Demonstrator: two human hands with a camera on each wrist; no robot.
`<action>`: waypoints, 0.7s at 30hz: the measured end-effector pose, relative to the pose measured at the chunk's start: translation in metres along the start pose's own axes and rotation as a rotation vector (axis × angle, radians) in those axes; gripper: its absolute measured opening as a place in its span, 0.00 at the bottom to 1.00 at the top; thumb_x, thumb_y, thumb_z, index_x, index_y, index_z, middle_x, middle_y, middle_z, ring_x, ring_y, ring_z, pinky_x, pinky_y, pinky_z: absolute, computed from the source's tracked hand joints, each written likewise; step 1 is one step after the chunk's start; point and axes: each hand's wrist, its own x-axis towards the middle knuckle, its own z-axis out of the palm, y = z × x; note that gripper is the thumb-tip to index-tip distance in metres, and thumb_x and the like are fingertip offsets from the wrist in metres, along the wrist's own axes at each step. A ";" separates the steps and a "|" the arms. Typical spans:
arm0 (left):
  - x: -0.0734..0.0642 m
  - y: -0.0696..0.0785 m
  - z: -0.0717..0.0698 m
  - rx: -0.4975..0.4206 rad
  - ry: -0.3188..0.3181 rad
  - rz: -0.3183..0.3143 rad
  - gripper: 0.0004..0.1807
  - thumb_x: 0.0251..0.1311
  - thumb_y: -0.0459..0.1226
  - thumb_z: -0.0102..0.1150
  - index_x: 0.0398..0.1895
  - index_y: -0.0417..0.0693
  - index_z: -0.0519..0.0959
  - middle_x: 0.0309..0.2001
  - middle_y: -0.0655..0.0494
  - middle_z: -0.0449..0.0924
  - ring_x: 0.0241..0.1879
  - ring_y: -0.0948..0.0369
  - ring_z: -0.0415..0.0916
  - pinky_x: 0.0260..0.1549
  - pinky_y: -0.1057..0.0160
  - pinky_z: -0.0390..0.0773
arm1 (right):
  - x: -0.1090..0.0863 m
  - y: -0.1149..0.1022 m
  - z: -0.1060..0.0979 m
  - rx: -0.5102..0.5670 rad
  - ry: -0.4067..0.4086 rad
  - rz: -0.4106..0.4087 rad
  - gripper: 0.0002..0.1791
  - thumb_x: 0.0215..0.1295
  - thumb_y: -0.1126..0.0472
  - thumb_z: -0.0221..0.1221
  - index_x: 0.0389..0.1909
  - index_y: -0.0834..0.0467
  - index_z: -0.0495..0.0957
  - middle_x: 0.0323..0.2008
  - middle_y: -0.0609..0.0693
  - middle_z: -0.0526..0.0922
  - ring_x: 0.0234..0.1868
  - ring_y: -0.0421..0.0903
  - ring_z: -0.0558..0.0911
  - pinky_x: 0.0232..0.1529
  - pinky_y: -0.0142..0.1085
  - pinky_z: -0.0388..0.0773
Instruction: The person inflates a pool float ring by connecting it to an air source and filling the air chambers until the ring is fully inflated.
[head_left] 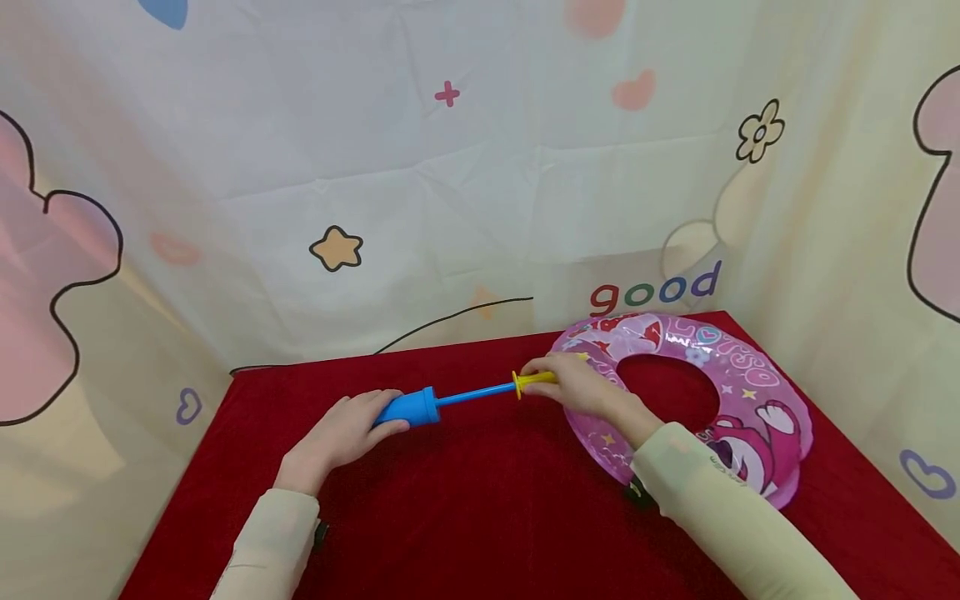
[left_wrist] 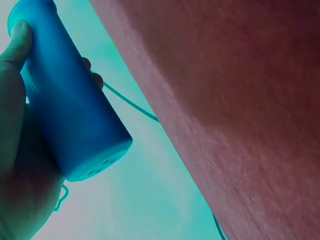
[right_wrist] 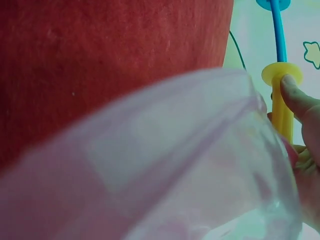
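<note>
A blue hand pump (head_left: 411,408) is held level above the red cloth, its thin blue rod drawn out to the right. My left hand (head_left: 352,427) grips the blue barrel, and in the left wrist view the thumb lies along that barrel (left_wrist: 75,100). My right hand (head_left: 581,385) grips the yellow handle (head_left: 536,381) at the rod's end; the right wrist view shows the thumb against the handle's round yellow flange (right_wrist: 281,74). Just beyond and under the right hand lies a pink inflatable swim ring (head_left: 757,400) with printed lettering and a pink bear.
Red cloth (head_left: 465,508) covers the table. A pale printed curtain (head_left: 420,192) with stars, hearts and the word "good" hangs behind and at both sides. The swim ring takes up the table's right part, and the right forearm passes over its near edge.
</note>
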 end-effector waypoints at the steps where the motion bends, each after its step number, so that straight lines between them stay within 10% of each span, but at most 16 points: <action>1: -0.001 -0.001 0.000 0.009 0.003 -0.003 0.30 0.69 0.53 0.63 0.68 0.49 0.74 0.60 0.50 0.79 0.55 0.50 0.77 0.54 0.42 0.77 | 0.000 0.000 0.001 0.005 0.005 -0.002 0.15 0.71 0.58 0.65 0.55 0.59 0.84 0.46 0.50 0.83 0.47 0.49 0.78 0.52 0.46 0.78; 21: 0.046 0.059 0.022 0.156 -0.013 0.046 0.31 0.71 0.53 0.60 0.70 0.48 0.70 0.58 0.47 0.78 0.56 0.50 0.76 0.55 0.44 0.73 | 0.010 -0.007 0.023 -0.043 0.047 -0.036 0.08 0.71 0.59 0.65 0.46 0.57 0.83 0.40 0.49 0.83 0.43 0.48 0.78 0.49 0.46 0.78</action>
